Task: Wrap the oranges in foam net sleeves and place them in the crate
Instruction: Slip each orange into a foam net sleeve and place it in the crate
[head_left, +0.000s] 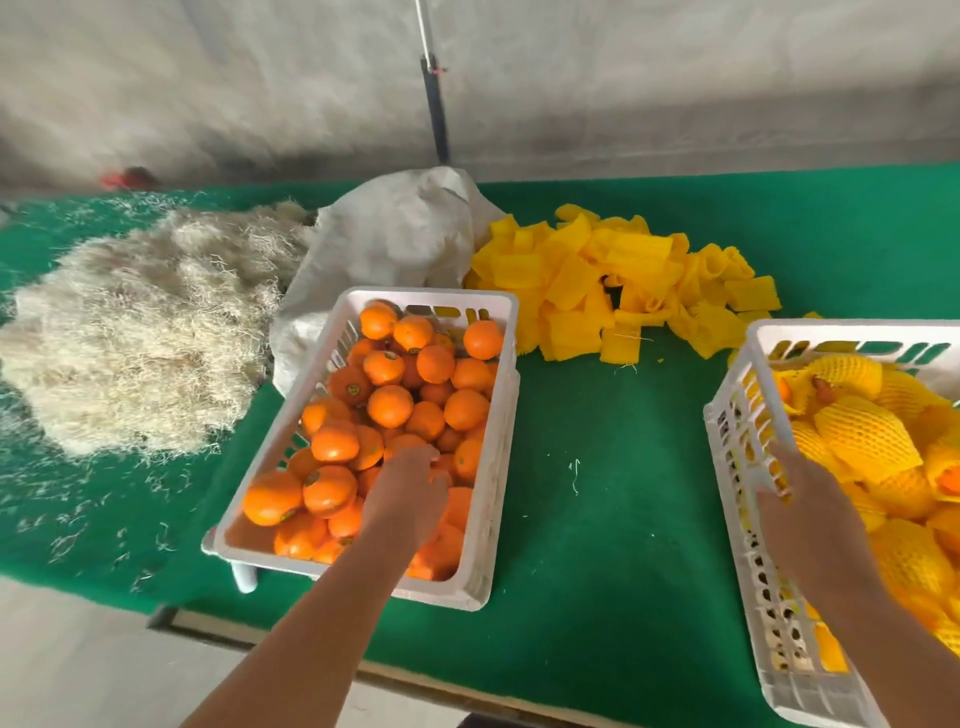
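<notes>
Oranges (390, 405) fill a white slatted crate (506, 332) that stands left of centre on the green tabletop (613, 467), bare fruit piled nearly to the rim (several carry small dark stickers). The left hand (408, 491) reaches down into the near part of this pile, fingers bent over the fruit and touching it; whether its grip has closed round one orange or merely rests on the heap cannot be told, since the back of the hand hides the fingertips. To the right, partly cut off by the frame edge, stands a second white crate (748, 467) holding oranges already wrapped in yellow foam net, the wrapped fruit (865, 436) heaped against one another. The right hand (808, 499) lies over the left wall of that crate, fingers loosely extended and touching the wall and the nearest wrapped fruit, its grip released and holding nothing that shows. Farther back, between the two crates, a loose heap of empty yellow foam net sleeves (618, 275) is spread across the tabletop. Just left of the heap a crumpled white sack (395, 234) lies behind the first crate, and beyond it, at far left, spreads a wide mound of pale shredded straw-like fibre (135, 332), with stray strands scattered toward the near edge.
</notes>
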